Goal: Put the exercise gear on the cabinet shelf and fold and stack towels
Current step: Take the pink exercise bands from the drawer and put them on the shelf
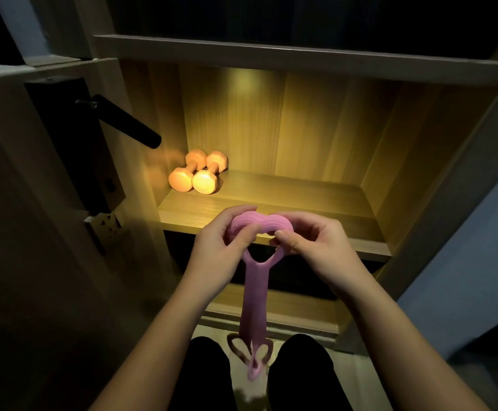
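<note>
A pink rubber resistance band (253, 295) hangs in front of the lit cabinet shelf (301, 197). My left hand (218, 247) grips its left ribbed handle and my right hand (316, 244) pinches the right ribbed handle, both just before the shelf's front edge. The band's strap drops straight down between my knees, and its lower loops look blurred. Two orange dumbbells (197, 175) lie side by side at the shelf's back left corner.
An open door with a black lever handle (126, 121) and latch plate stands close on the left. The cabinet's right side panel (449, 188) frames the opening. A lower shelf (271, 307) sits below. My knees in dark trousers (298, 372) are at the bottom.
</note>
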Demonstrator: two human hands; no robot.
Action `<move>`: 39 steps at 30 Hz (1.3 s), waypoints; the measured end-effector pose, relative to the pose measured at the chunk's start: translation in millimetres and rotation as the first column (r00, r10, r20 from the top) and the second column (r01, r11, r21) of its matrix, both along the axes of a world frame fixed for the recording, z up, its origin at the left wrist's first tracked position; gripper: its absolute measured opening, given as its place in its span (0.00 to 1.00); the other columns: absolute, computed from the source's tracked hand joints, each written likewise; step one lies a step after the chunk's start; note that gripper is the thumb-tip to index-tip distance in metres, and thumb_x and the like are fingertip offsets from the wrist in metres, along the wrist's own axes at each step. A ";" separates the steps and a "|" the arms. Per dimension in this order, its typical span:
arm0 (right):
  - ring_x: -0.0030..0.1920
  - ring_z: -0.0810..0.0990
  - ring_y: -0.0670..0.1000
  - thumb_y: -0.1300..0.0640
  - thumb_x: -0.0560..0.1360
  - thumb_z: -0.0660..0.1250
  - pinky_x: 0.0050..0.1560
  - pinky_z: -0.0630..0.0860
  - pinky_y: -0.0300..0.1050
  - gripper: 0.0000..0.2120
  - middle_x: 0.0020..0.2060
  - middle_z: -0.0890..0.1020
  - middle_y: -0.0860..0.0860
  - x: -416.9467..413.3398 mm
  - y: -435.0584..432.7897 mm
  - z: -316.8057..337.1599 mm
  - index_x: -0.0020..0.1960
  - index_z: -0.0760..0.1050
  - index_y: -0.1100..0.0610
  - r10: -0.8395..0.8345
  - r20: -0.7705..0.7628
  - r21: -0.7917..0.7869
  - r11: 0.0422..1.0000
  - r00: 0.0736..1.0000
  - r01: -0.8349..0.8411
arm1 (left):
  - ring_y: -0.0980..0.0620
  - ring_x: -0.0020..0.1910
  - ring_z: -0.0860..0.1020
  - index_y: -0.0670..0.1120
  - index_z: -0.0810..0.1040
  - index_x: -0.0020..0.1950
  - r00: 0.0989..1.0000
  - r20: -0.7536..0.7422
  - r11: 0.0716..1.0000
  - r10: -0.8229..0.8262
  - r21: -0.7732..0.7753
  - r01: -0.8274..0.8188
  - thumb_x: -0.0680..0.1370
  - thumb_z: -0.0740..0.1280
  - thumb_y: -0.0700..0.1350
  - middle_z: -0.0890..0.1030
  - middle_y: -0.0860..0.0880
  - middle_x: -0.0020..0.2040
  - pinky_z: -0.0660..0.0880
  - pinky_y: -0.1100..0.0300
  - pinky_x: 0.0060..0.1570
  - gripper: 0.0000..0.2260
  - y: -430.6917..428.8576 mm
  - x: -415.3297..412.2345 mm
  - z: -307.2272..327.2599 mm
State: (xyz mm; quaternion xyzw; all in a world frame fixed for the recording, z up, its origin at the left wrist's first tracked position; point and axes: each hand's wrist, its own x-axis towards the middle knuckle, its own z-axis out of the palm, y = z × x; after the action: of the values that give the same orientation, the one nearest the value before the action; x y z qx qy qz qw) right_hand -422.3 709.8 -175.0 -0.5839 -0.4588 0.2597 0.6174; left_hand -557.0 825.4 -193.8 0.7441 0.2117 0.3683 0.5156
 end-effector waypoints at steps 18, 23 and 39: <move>0.46 0.84 0.47 0.59 0.78 0.66 0.43 0.78 0.35 0.12 0.48 0.84 0.50 19.7 12.1 21.2 0.61 0.77 0.54 0.067 0.099 -0.141 0.989 0.993 -0.052 | 0.55 0.40 0.74 0.45 0.74 0.52 0.968 -0.205 0.985 -0.147 0.062 0.163 0.75 0.51 0.67 0.75 0.53 0.40 0.75 0.51 0.50 0.28 25.2 12.7 16.7; 0.42 0.84 0.47 0.55 0.78 0.66 0.42 0.80 0.38 0.09 0.40 0.84 0.50 25.6 15.2 45.3 0.56 0.79 0.55 0.129 0.210 -0.265 0.962 0.969 -0.070 | 0.63 0.35 0.72 0.49 0.73 0.48 0.960 -0.215 0.973 -0.182 0.103 0.208 0.75 0.50 0.67 0.75 0.60 0.34 0.73 0.56 0.45 0.24 32.3 18.8 24.9; 0.38 0.82 0.46 0.52 0.76 0.68 0.42 0.79 0.39 0.07 0.37 0.83 0.49 39.9 26.1 95.7 0.47 0.81 0.55 0.179 0.401 -0.458 0.888 0.898 0.028 | 0.51 0.37 0.79 0.45 0.75 0.44 0.969 -0.002 0.969 -0.246 -0.004 0.246 0.83 0.54 0.54 0.79 0.51 0.35 0.79 0.55 0.47 0.17 36.6 40.2 25.1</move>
State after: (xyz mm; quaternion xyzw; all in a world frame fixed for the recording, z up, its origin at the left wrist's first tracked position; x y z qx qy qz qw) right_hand -382.4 735.9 -79.3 -0.7354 -0.5339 0.2476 0.3359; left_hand -516.8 862.0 -168.7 0.7639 0.1192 0.3004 0.5586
